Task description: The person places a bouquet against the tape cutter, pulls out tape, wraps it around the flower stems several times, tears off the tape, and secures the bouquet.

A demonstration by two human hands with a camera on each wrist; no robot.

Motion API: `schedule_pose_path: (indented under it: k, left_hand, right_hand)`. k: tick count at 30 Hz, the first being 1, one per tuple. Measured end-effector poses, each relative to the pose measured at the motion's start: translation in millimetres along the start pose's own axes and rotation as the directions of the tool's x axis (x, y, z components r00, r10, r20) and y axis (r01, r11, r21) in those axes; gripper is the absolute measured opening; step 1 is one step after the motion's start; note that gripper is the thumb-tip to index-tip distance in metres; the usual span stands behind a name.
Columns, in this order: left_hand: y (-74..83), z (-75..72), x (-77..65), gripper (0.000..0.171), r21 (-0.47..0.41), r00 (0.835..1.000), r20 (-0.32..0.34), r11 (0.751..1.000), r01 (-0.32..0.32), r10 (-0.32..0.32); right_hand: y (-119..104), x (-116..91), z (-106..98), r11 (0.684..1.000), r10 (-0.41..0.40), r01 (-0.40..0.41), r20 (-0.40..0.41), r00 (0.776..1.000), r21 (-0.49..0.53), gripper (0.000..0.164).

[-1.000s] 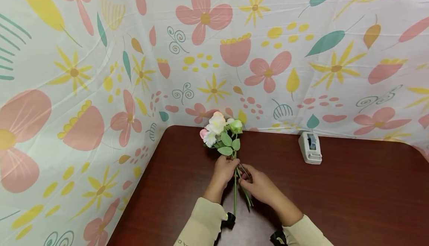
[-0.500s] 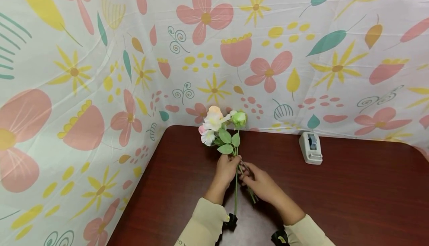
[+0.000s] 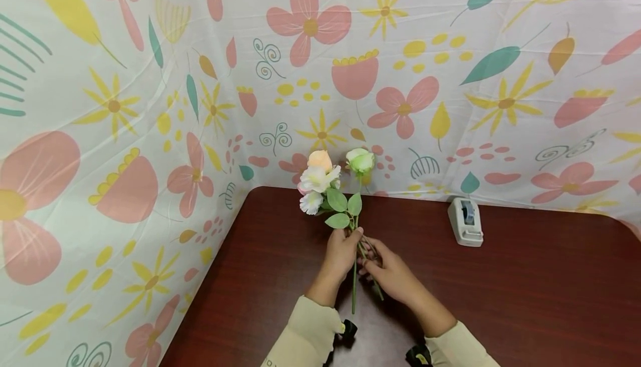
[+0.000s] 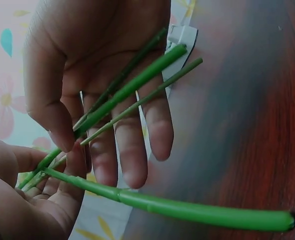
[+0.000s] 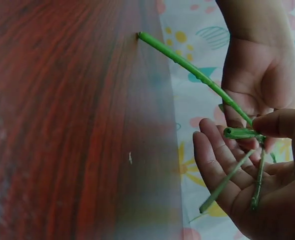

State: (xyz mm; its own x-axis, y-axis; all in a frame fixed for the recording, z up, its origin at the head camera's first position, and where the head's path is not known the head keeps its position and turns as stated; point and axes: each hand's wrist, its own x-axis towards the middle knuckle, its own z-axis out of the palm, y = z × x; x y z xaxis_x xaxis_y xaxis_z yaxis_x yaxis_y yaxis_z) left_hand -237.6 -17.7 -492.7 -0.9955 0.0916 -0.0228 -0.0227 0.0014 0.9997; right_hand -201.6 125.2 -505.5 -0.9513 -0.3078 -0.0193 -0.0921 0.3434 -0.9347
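Observation:
In the head view my left hand (image 3: 343, 253) grips a small bunch of artificial flowers just below the leaves (image 3: 338, 203). A pale green rose (image 3: 360, 161) stands up on the right of the bunch, apart from the white bloom (image 3: 316, 180) and peach bloom (image 3: 320, 159) on the left. My right hand (image 3: 388, 269) holds the lower stems, its thumb over them and the other fingers stretched behind, as the left wrist view shows. Several green stems (image 4: 137, 75) cross its palm. One thicker stem (image 4: 202, 209) points away separately between the hands.
A white tape dispenser (image 3: 466, 222) stands at the back of the dark red-brown table (image 3: 541, 289), right of the hands. Flower-printed cloth (image 3: 400, 28) hangs behind the table and along its left side. Black wrist straps (image 3: 349, 331) sit by the cream sleeves.
The green rose has risen and moved right, away from the white and peach blooms. Its long stem's lower end has also come up. Both hands stay almost where they were.

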Motion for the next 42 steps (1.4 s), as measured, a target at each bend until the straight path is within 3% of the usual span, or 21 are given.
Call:
schedule_pose_path:
  k: [8, 16, 28, 34, 42]
  left_hand:
    - [4.7, 4.1, -2.0, 0.027, -0.050, 0.999, 0.020, 0.998, 0.030, -0.029]
    - [5.3, 8.6, -4.5, 0.025, -0.077, 0.999, 0.030, 0.997, 0.017, -0.015]
    - [8.6, 13.0, -4.2, 0.043, -0.151, 0.996, 0.089, 0.988, 0.028, -0.015]
    - [9.4, 14.4, -6.4, 0.045, -0.140, 0.996, 0.084, 0.990, 0.010, 0.002]
    - [10.0, 13.8, -5.7, 0.046, -0.125, 0.995, 0.097, 0.992, -0.014, 0.026]
  right_hand:
    - [-1.2, -1.8, 0.5, 0.999, -0.011, 0.011, -0.012, 1.000, 0.053, 0.053]
    - [3.7, -1.8, 0.5, 0.997, 0.006, -0.006, -0.006, 1.000, 0.074, 0.055]
    - [6.0, -0.9, 1.7, 0.989, -0.037, 0.033, 0.021, 0.999, 0.144, 0.040]
    - [6.3, 0.4, 4.5, 0.978, -0.047, 0.044, 0.011, 0.999, 0.204, 0.034]
    - [4.1, 0.9, 5.0, 0.983, -0.030, 0.031, -0.011, 0.999, 0.181, 0.028]
